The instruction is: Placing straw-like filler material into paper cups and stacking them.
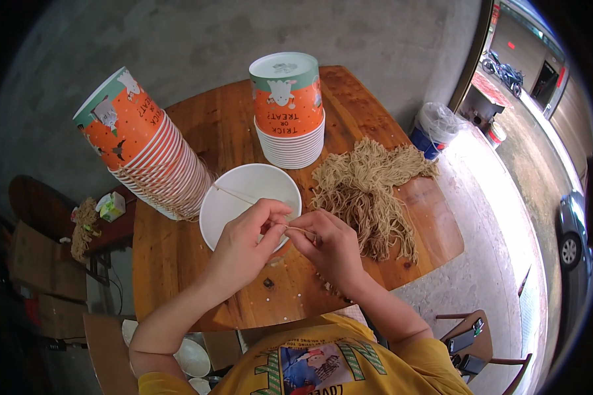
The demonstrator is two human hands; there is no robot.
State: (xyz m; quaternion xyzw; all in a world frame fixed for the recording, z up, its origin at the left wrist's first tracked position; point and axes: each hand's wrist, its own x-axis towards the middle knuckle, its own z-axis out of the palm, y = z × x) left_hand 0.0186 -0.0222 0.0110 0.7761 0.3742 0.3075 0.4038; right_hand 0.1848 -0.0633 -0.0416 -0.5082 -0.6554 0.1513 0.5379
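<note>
Over the near rim of a white paper bucket [234, 181], my two hands meet with their fingertips close together. My left hand [249, 234] pinches a thin tan cord [234, 194] that runs to the bucket's far left rim. Pinched in my right hand [326, 240] is another stretch of the cord, close to the left fingertips. The bucket's white inside faces up; my hands cover part of its near side. Right of it lies a heap of tan cords [369, 191]. A tall leaning stack of orange and green paper buckets [138, 141] stands left, cords hanging along its rims.
A shorter stack of upside-down buckets [286, 108] stands at the back of the wooden table [428, 224]. Small white bits lie near the table's front edge. A blue bin with a plastic bag [433, 131] is at the right; a chair [474, 339] holds a phone.
</note>
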